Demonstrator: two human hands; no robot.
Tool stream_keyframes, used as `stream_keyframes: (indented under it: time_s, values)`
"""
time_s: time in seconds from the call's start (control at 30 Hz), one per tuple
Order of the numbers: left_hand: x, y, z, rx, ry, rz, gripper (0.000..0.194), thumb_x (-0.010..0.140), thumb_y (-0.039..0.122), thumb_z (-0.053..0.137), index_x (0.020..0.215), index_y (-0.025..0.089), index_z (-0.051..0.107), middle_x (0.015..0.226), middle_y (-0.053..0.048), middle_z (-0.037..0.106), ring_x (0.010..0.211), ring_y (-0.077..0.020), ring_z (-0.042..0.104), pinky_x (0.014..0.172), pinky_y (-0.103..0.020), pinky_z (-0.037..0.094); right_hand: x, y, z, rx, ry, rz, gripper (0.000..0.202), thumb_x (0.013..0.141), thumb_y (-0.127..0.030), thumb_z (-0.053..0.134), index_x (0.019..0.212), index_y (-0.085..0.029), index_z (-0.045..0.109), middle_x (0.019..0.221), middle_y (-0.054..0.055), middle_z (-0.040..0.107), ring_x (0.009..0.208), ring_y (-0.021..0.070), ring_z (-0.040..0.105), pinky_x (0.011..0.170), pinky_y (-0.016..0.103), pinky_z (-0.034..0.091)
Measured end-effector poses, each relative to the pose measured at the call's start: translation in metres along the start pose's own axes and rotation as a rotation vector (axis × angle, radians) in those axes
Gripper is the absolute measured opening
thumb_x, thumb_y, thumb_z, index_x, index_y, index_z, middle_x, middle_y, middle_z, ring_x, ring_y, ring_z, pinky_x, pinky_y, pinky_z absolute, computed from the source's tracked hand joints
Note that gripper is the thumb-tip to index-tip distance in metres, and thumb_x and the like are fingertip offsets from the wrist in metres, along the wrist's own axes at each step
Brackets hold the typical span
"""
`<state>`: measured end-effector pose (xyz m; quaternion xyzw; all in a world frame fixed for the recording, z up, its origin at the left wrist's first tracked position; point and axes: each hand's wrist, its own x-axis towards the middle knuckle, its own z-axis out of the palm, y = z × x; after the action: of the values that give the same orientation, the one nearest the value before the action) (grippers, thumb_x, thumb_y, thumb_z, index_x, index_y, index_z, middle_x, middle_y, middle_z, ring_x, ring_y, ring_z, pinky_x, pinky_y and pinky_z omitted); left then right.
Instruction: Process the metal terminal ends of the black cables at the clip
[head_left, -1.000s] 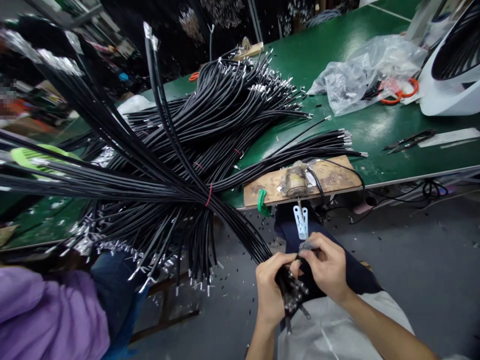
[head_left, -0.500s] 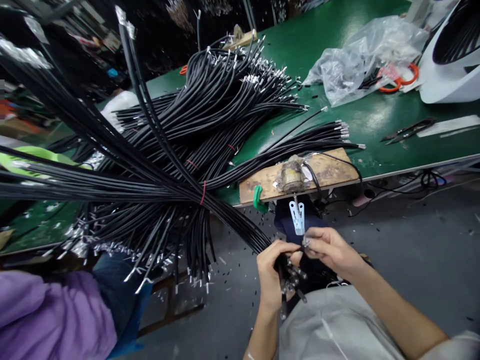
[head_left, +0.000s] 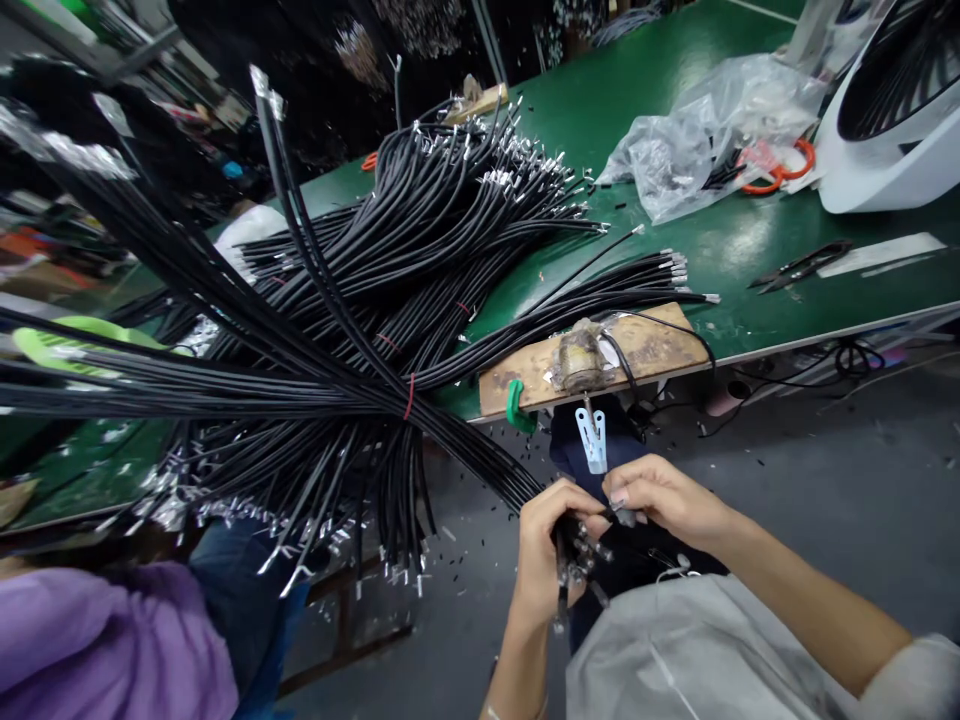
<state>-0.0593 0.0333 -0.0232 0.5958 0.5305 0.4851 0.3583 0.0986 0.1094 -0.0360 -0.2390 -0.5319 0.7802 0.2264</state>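
My left hand [head_left: 551, 540] is wrapped round the near end of a bundle of black cables [head_left: 480, 455], whose stripped, silvery ends poke out below my fingers. A red tie [head_left: 409, 396] binds this bundle further up. Close beside it, my right hand [head_left: 664, 500] pinches a small greyish, silvery piece [head_left: 624, 515], too small to make out, perhaps a cable's end. Just above my fingers a light blue clip [head_left: 592, 440] hangs from a spindle on a small motor [head_left: 581, 360], which is fixed to a wooden board [head_left: 660, 345].
Heaps of black cables [head_left: 442, 200] cover the green table [head_left: 720, 250]. A green clamp [head_left: 517, 405] grips the board's edge. To the right lie a plastic bag [head_left: 675, 140], orange-handled scissors [head_left: 776, 170], snips [head_left: 802, 265] and a white fan [head_left: 877, 150]. A person in a purple sleeve [head_left: 112, 640] sits at left.
My right hand has turned slightly, and the greyish piece in its fingers shows more, a little lower. My left hand keeps its hold on the cables. The view has shifted slightly.
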Motion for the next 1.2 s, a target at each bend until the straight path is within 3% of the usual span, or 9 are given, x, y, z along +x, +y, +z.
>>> stream_keyframes:
  time_s: [0.1, 0.23, 0.4, 0.63, 0.73, 0.83, 1.0, 1.1, 1.2]
  values:
    - [-0.002, -0.005, 0.007, -0.017, 0.086, -0.006, 0.014, 0.079, 0.022, 0.064, 0.071, 0.012, 0.058, 0.068, -0.002, 0.054, 0.064, -0.0077, 0.052, 0.060, -0.018, 0.037, 0.015, -0.006, -0.009, -0.116, 0.204, -0.010, 0.031, 0.076, -0.032, 0.054, 0.053, -0.012, 0.047, 0.050, 0.000, 0.041, 0.050, 0.0068, 0.034, 0.050, 0.021, 0.026]
    - [-0.003, -0.005, 0.011, -0.096, 0.212, 0.013, 0.024, 0.079, 0.031, 0.067, 0.069, 0.012, 0.056, 0.066, -0.001, 0.051, 0.062, -0.0071, 0.049, 0.060, -0.019, 0.036, 0.035, -0.018, -0.013, -0.281, 0.434, -0.098, 0.049, 0.085, -0.050, 0.050, 0.057, -0.010, 0.051, 0.055, 0.001, 0.045, 0.055, 0.0074, 0.036, 0.053, 0.022, 0.027]
    - [0.003, -0.005, 0.017, -0.178, 0.336, 0.005, 0.024, 0.078, 0.032, 0.068, 0.070, 0.013, 0.056, 0.067, 0.000, 0.051, 0.061, -0.0068, 0.048, 0.059, -0.019, 0.034, 0.047, -0.021, -0.002, -0.012, 0.316, -0.081, 0.053, 0.079, -0.059, 0.059, 0.062, -0.009, 0.055, 0.057, 0.000, 0.041, 0.055, 0.0065, 0.033, 0.051, 0.021, 0.026]
    - [0.014, -0.005, 0.020, -0.103, 0.271, -0.028, 0.019, 0.079, 0.027, 0.065, 0.071, 0.012, 0.057, 0.068, -0.001, 0.053, 0.061, -0.0069, 0.050, 0.059, -0.018, 0.036, 0.046, -0.011, 0.006, 0.404, 0.256, -0.023, 0.051, 0.073, -0.058, 0.066, 0.065, -0.008, 0.059, 0.061, 0.003, 0.052, 0.054, 0.0070, 0.045, 0.051, 0.019, 0.034]
    - [0.013, -0.002, 0.017, -0.059, 0.225, -0.017, 0.016, 0.080, 0.025, 0.064, 0.072, 0.012, 0.059, 0.068, -0.001, 0.054, 0.061, -0.0065, 0.050, 0.057, -0.018, 0.036, 0.043, 0.001, 0.001, 0.490, 0.220, 0.003, 0.055, 0.077, -0.062, 0.060, 0.070, -0.007, 0.062, 0.064, 0.006, 0.055, 0.060, 0.0091, 0.049, 0.057, 0.021, 0.040]
    - [0.010, -0.001, 0.016, -0.053, 0.255, -0.008, 0.020, 0.080, 0.029, 0.065, 0.071, 0.011, 0.060, 0.068, -0.002, 0.056, 0.061, -0.0072, 0.051, 0.058, -0.018, 0.036, 0.036, 0.015, -0.012, 0.507, 0.295, 0.020, 0.053, 0.080, -0.060, 0.059, 0.075, -0.008, 0.064, 0.067, 0.007, 0.056, 0.065, 0.0098, 0.051, 0.060, 0.020, 0.041]
    - [0.006, -0.003, 0.010, -0.028, 0.199, 0.068, 0.013, 0.079, 0.024, 0.065, 0.073, 0.013, 0.067, 0.068, -0.004, 0.063, 0.064, -0.0095, 0.058, 0.063, -0.020, 0.044, -0.001, 0.028, -0.031, 0.011, 0.482, -0.059, 0.033, 0.085, -0.043, 0.060, 0.081, -0.010, 0.065, 0.070, 0.006, 0.056, 0.064, 0.0097, 0.049, 0.059, 0.020, 0.041]
    - [0.001, -0.007, 0.009, -0.009, 0.082, 0.082, 0.016, 0.081, 0.022, 0.059, 0.073, 0.014, 0.070, 0.065, -0.005, 0.066, 0.060, -0.0103, 0.060, 0.061, -0.020, 0.046, -0.029, 0.028, -0.028, -0.403, 0.545, -0.251, 0.020, 0.084, -0.034, 0.061, 0.089, -0.016, 0.068, 0.082, 0.009, 0.064, 0.069, 0.0152, 0.059, 0.062, 0.023, 0.049]
    - [-0.001, -0.021, 0.017, 0.045, -0.093, 0.104, 0.020, 0.071, 0.032, 0.067, 0.067, 0.013, 0.069, 0.058, -0.005, 0.064, 0.051, -0.0100, 0.057, 0.052, -0.020, 0.042, -0.043, 0.031, -0.021, -0.826, 0.416, -0.511, 0.038, 0.068, -0.029, 0.075, 0.106, -0.029, 0.070, 0.100, 0.008, 0.067, 0.092, 0.0258, 0.064, 0.076, 0.030, 0.055]
